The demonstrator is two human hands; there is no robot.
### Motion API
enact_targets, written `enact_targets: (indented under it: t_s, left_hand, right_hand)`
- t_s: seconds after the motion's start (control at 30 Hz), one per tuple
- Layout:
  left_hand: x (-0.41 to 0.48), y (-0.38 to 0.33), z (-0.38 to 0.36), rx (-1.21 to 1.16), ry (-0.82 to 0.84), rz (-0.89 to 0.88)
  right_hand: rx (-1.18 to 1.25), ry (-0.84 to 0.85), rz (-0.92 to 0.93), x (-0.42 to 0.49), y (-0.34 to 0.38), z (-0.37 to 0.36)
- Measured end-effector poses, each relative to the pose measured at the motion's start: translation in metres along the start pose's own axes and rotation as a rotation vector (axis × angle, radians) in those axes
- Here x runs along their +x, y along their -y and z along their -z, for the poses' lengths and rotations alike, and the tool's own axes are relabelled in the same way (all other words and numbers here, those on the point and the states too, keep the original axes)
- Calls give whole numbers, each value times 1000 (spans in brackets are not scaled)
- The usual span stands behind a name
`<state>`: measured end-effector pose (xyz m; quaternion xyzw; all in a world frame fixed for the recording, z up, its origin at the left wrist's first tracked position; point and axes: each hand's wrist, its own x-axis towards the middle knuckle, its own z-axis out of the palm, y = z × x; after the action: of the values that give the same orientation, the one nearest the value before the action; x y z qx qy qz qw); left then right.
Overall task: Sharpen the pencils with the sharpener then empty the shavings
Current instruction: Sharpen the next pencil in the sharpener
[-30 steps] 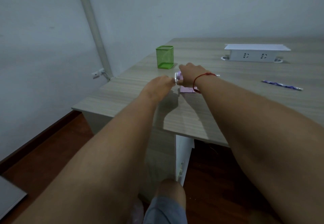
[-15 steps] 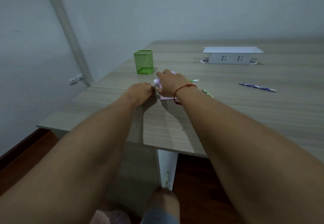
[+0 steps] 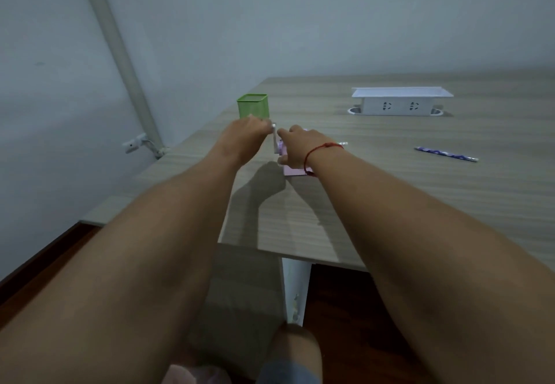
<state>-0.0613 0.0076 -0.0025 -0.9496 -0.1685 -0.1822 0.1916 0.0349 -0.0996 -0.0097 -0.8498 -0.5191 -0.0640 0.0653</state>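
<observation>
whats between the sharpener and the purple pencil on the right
Head view: past the right hand holding the sharpener, a pencil end pokes out; beyond it only bare desk up to the purple pencil.

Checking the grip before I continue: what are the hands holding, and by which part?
The left hand grips the crank at its top end; the right hand holds the sharpener body from above.

Two grips, left grip and right grip, share one sharpener with one crank. Two pencils: one pencil end just beyond the right grip, one blue pencil well to its right. One cup just past the left grip, one socket box far beyond the right grip, one bench.
</observation>
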Motion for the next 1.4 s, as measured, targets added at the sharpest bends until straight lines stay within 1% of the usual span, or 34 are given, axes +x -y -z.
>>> enact_targets:
  t_s: [0.13,0.27,0.37,0.43,0.5,0.67,0.8,0.9,1.03,1.13,1.4]
  left_hand:
    - [-18,-4,8,-89,-32,-38]
    - [-35,-10,5,-120,23,-103]
    - [-44,-20,-9,-181,135,-46]
    - [-41,-24,-23,-131,218,3]
    - [-37,-24,-32,-115,275,15]
    - [-22,-22,-41,-191,329,66]
    - [-8,-15,-42,-153,342,57]
    - [-1,-8,-37,-101,290,51]
    - [16,3,-23,-34,121,12]
    - [19,6,-13,1,54,-40]
    - [-12,2,1,-88,-91,-20]
  right_hand:
    - [-14,1,-12,-2,3,-1]
    - [-37,7,-6,-3,4,-2]
    - [-26,9,2,-2,3,-3]
    - [-29,-7,17,-1,2,-5]
    - [-28,-17,35,1,2,-7]
    - [-7,-34,67,3,-1,-9]
    - [9,-28,84,5,-4,-10]
    - [42,-13,90,6,-9,-10]
    - [43,12,78,7,-12,-10]
    - [24,19,50,7,-13,-10]
    - [-16,61,12,2,0,-1]
